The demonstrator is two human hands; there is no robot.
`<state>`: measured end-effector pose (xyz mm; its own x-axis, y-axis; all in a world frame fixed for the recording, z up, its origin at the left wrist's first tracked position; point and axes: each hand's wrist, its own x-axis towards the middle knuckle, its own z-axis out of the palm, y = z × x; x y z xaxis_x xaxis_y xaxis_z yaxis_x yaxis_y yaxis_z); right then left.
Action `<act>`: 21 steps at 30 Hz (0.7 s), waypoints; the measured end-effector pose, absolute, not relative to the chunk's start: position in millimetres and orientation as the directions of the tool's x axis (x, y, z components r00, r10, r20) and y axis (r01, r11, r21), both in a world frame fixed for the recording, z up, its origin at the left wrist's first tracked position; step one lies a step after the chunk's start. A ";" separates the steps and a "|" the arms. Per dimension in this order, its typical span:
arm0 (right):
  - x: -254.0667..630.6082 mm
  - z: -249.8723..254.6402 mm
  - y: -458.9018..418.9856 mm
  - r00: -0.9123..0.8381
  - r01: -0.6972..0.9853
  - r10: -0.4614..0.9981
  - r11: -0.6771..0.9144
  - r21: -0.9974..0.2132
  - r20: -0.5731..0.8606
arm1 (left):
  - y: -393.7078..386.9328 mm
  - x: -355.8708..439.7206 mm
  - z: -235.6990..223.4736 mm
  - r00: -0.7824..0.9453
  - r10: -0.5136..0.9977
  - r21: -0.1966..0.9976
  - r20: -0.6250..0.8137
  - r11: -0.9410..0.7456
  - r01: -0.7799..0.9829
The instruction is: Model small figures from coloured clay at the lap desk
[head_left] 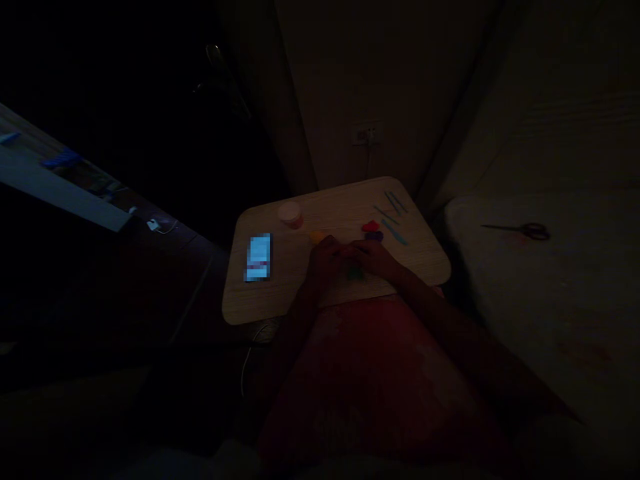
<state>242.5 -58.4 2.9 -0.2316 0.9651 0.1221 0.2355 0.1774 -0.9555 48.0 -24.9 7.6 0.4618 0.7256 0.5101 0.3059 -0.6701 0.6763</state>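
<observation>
My left hand point(325, 263) and my right hand point(375, 257) meet, fingers curled, near the front edge of a small rounded wooden table point(340, 207). A dim green piece point(355, 272), perhaps modelling clay, shows beneath them, mostly hidden. Left of my fingers lies a yellow lump point(317, 237). Beyond my right hand sit a red piece point(371, 227) and a purple piece point(374, 236). Several thin teal sticks point(391, 217) lie at the far right. A pale-lidded tub point(290, 215) stands at the back, and a phone point(259, 257) with a lit, blurred screen lies on the left.
A pair of dark-handled scissors point(525, 230) lies on a pale bed surface point(540, 320) right of the table. A plugged-in wall socket point(367, 134) sits behind the table. A white cable point(247, 367) hangs below the left edge. The room is very dark.
</observation>
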 end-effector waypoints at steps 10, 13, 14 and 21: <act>244.5 -2.5 -54.4 -0.143 0.173 0.978 0.174 -0.969 0.150 | -26.9 50.5 7.8 0.528 0.688 0.676 0.498 -0.689 0.260; 245.8 -5.1 -53.3 -0.145 0.211 0.978 0.181 -0.960 0.152 | -25.8 50.3 7.1 0.558 0.677 0.679 0.480 -0.690 0.253; 246.2 -5.4 -53.2 -0.148 0.222 0.977 0.184 -0.958 0.153 | -25.3 50.3 6.7 0.564 0.677 0.681 0.472 -0.687 0.255; 245.4 -3.7 -55.2 -0.099 0.203 0.987 0.142 -0.969 0.124 | -23.4 50.7 3.1 0.557 0.679 0.705 0.479 -0.675 0.217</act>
